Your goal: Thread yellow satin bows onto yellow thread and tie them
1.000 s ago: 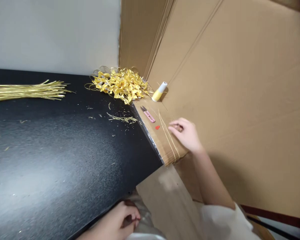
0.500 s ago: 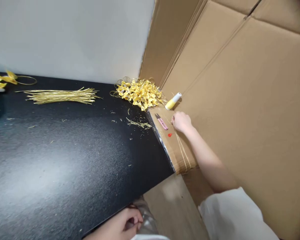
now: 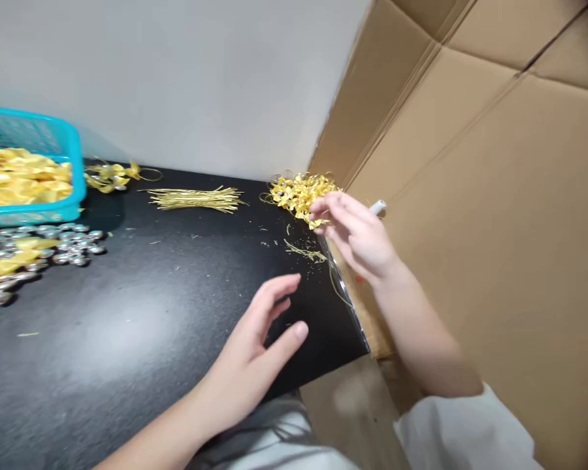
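The left hand (image 3: 245,356) was low by the near edge half a second ago; now it is up over the black tabletop (image 3: 176,326), its grip wide, thumb and fingers apart. The right hand (image 3: 365,241) was beside the pink snips; now it hides part of the yellow bow pile (image 3: 294,192) from view. A thin gold wire (image 3: 334,285) curves below its fingers (I cannot tell if that grip is pinched on it). The blue basket (image 3: 76,176) has come into view. The tabletop's right edge meets a cardboard strip (image 3: 371,312), with a tall cardboard wall (image 3: 509,248) beyond.
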The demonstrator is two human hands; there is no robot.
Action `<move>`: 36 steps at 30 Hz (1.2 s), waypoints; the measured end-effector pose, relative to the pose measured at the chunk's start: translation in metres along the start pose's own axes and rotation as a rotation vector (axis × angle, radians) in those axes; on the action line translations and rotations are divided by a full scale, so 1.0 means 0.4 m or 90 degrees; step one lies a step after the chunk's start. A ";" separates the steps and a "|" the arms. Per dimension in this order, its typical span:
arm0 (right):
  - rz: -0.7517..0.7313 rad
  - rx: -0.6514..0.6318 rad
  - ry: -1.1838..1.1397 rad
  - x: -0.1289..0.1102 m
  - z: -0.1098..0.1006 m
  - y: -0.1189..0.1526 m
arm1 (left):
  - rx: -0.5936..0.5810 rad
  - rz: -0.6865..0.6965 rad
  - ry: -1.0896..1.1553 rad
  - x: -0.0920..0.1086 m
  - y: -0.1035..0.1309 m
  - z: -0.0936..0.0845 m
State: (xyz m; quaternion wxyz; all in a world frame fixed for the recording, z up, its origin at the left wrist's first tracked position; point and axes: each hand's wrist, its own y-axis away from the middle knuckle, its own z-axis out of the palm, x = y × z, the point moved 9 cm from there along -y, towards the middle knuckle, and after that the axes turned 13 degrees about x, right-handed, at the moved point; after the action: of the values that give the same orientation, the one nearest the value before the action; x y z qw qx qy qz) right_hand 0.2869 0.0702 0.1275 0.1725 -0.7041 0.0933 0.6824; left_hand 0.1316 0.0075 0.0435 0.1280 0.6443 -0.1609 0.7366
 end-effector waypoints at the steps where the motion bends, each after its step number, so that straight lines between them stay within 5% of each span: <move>1: 0.022 -0.043 -0.029 0.009 0.052 0.012 | 0.062 -0.009 0.032 0.012 -0.024 -0.028; 4: 0.083 -0.170 -0.101 0.033 0.190 0.060 | 0.227 0.029 0.112 0.063 -0.081 -0.124; 7: 0.130 -0.225 -0.154 0.050 0.273 0.094 | 0.272 0.067 0.139 0.099 -0.118 -0.192; 14: 0.216 -0.217 -0.240 0.082 0.355 0.088 | 0.282 0.176 0.050 0.157 -0.165 -0.283; 18: 0.234 -0.264 -0.282 0.093 0.391 0.075 | 0.299 0.127 0.150 0.197 -0.234 -0.322; 23: 0.278 -0.341 -0.220 0.156 0.384 0.099 | 0.346 0.058 0.296 0.300 -0.305 -0.393; 28: 0.353 -0.372 -0.137 0.262 0.335 0.128 | 0.368 0.114 0.302 0.378 -0.330 -0.506; 33: 0.403 -0.337 -0.126 0.336 0.306 0.128 | 0.444 0.101 0.268 0.335 -0.346 -0.619; 36: 0.341 -0.278 -0.067 0.344 0.288 0.118 | 0.492 0.079 0.226 0.308 -0.350 -0.663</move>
State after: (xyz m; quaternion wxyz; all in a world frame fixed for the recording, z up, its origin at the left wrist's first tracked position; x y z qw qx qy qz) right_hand 0.1698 0.0837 -0.0157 -0.1624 -0.6387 0.1176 0.7429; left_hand -0.0708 0.2400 0.1445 -0.1415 0.4974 0.1126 0.8485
